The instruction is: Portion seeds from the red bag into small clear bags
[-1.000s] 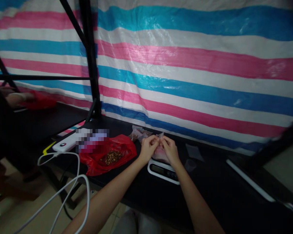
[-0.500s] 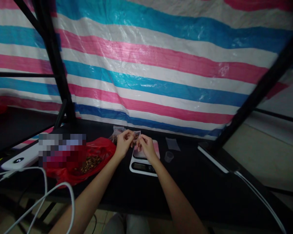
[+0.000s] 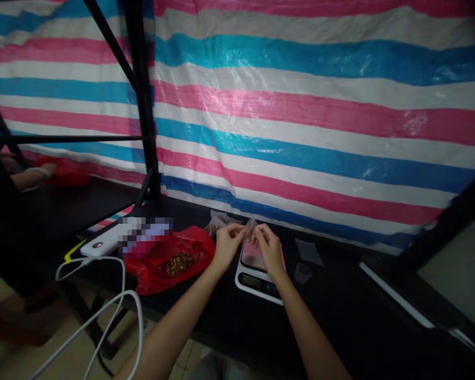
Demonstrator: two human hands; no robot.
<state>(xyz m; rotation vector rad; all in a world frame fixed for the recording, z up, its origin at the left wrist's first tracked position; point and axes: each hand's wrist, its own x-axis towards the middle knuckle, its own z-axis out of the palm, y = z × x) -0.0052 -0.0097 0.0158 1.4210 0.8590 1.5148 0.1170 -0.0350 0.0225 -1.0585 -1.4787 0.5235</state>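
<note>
From where I'm standing, both of the worker's hands are up over the far side of the kitchen scale [image 3: 254, 259], busy with one small clear bag [image 3: 251, 227]. The left hand [image 3: 228, 243] pinches it by one side, thumb against fingers. The right hand [image 3: 269, 249] has its fingertips drawn together at the opposite side, gripping it too as far as I can see. The bag sits between them, just beyond the scale's pinkish top; whether it touches the scale, or what's inside, I can't make out.

The scale rests on a black table [image 3: 380, 338], its dark display on the near edge. Left of the scale a red plastic bag [image 3: 200, 245] lies spread open, a heap of small brown pieces [image 3: 177, 264] in it. Some filled clear bags [image 3: 217, 221] lie behind the scale and to its left, partly hidden by the left hand. Just right of the scale stands a little clear cup [image 3: 302, 273], and past that lies a flat clear bag [image 3: 309, 251]. Well left of the scale, beyond the red bag, there's a white device [image 3: 103, 240] with a white cable [image 3: 141, 316] looping down. A striped sheet [image 3: 301, 121] hangs behind the scale.
</note>
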